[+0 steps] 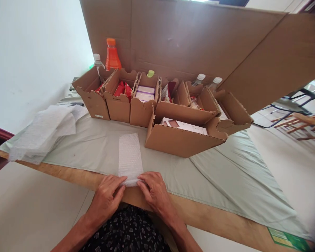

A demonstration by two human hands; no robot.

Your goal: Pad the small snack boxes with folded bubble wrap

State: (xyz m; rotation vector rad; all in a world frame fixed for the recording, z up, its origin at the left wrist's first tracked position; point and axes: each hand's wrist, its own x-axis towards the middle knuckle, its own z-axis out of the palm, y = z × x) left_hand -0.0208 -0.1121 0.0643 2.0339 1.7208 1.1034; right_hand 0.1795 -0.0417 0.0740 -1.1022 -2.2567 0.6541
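Note:
A narrow strip of white bubble wrap (130, 155) lies on the pale green cloth (225, 175), running away from me. My left hand (106, 197) and my right hand (154, 190) both press on its near end at the table's front edge, fingers curled and pinching the wrap. A small bundle seems to sit under the fingertips, but I cannot make it out.
A stack of white wrap sheets (42, 131) lies at the left. Several open cardboard boxes (183, 140) of packets stand behind the strip, with bottles (112, 55) and a tall cardboard sheet (199, 38) at the back. Wooden chairs (299, 122) are at the right.

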